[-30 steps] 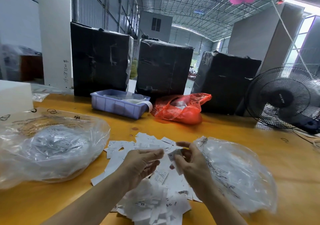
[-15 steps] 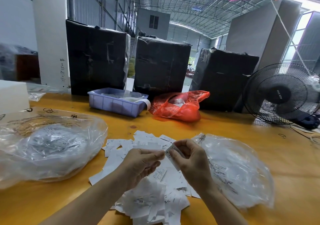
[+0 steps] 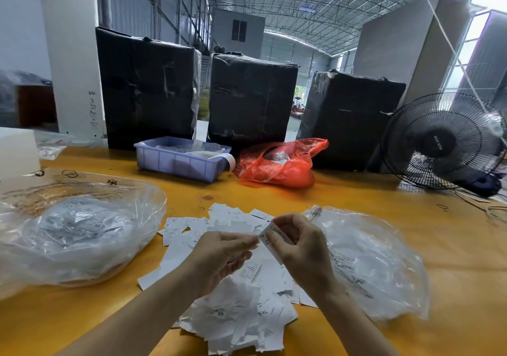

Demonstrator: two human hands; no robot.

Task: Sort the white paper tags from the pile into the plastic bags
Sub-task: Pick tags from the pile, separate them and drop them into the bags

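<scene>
Tags of white paper (image 3: 236, 311) lie in a loose heap on the yellow bench (image 3: 452, 246), between two clear plastic bags and under both forearms. One tag (image 3: 270, 239) is up off the heap, pinched in the right hand (image 3: 301, 248) between thumb and fingers; its long axis slants from upper left down to lower right, and the near end shows what looks like "XL". The left hand (image 3: 222, 257) is just beside it, its curled fingertips at the tag's left end, though whether they actually pinch it cannot be told. On the heap, "XS" and "XL" can be read on tags nearest the camera. The left bag (image 3: 82, 232) bulges with tags, one marked "XS", and has printed symbols along its far edge. The right bag (image 3: 370, 259) lies flatter, with small black print too fine to read. Farther back stand a lilac plastic tray (image 3: 178, 161), a red plastic bag (image 3: 277, 166), three black-wrapped bales (image 3: 247, 98) and a black fan (image 3: 444, 141) at the right; none of them crowds the hands.
</scene>
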